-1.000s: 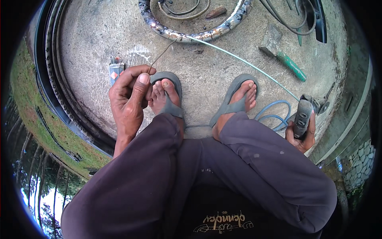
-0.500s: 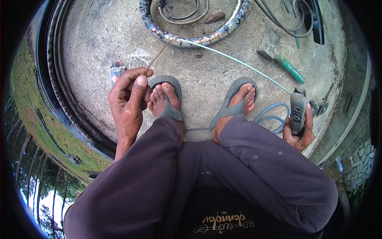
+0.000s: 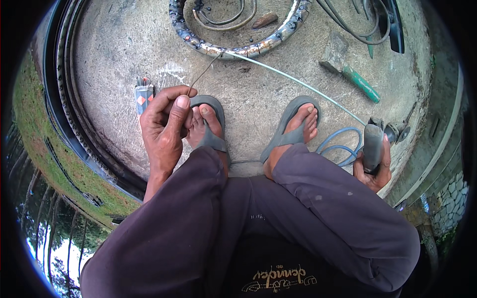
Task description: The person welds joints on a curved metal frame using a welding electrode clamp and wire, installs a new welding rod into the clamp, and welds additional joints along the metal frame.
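Observation:
My left hand point(image 3: 164, 134) is closed, pinching a thin brown rod point(image 3: 204, 73) between thumb and fingers. The rod slants up to the near side of a metal ring point(image 3: 198, 46) with dark weld spots along it. On the right, my right hand point(image 3: 380, 174) wraps round a dark electrode holder point(image 3: 372, 149). From the holder a long pale welding electrode point(image 3: 298, 80) runs left to the ring, its tip close to the rod's end. Whether the tips touch the metal is too small to tell.
A hammer-like tool with a green handle point(image 3: 361, 85) lies at right. A small pack of rods point(image 3: 144, 97) is beside my left hand. Blue cable loops point(image 3: 343, 141) lie near my right foot. Dark curved strips point(image 3: 67, 84) line the left edge. My sandalled feet point(image 3: 211, 124) stand between my hands.
My left hand has shifted slightly right with the rod. The electrode holder has turned and dropped a little. In the picture the ring sits slightly further left, and a small orange spot shows on it.

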Demonstrator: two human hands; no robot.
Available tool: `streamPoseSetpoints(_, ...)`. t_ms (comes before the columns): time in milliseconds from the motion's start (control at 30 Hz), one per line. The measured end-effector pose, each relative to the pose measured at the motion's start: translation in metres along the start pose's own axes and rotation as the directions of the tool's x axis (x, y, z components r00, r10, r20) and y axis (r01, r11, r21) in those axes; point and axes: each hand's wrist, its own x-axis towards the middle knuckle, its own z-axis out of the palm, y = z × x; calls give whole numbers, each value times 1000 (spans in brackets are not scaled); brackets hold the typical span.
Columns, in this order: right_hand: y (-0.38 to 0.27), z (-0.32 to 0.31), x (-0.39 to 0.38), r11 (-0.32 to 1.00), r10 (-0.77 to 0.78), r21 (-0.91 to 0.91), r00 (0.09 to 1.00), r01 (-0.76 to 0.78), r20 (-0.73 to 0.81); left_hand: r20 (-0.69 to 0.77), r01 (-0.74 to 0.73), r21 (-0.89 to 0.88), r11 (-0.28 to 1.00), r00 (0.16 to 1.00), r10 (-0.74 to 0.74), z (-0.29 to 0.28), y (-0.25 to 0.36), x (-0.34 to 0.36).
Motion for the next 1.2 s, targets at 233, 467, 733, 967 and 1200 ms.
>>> streamPoseSetpoints(233,2,2,2,995,67,80,998,-67,5,-9,16,26,1000,1000,-16,0,3,-2)
streamPoseSetpoints(467,8,-2,-6,999,7,51,1000,-7,3,24,-8,-14,1000,1000,8,1,0,1)
streamPoseSetpoints(733,4,0,0,999,-22,36,1000,21,10,32,-6,-91,996,999,9,-1,-4,2)
streamPoseSetpoints(967,3,-3,3,998,-35,46,999,33,34,-18,18,-6,1000,1000,-18,-1,6,-6)
streamPoseSetpoints(1200,8,-11,-16,995,84,-55,996,-82,34,49,-68,33,997,997,66,8,12,-2)
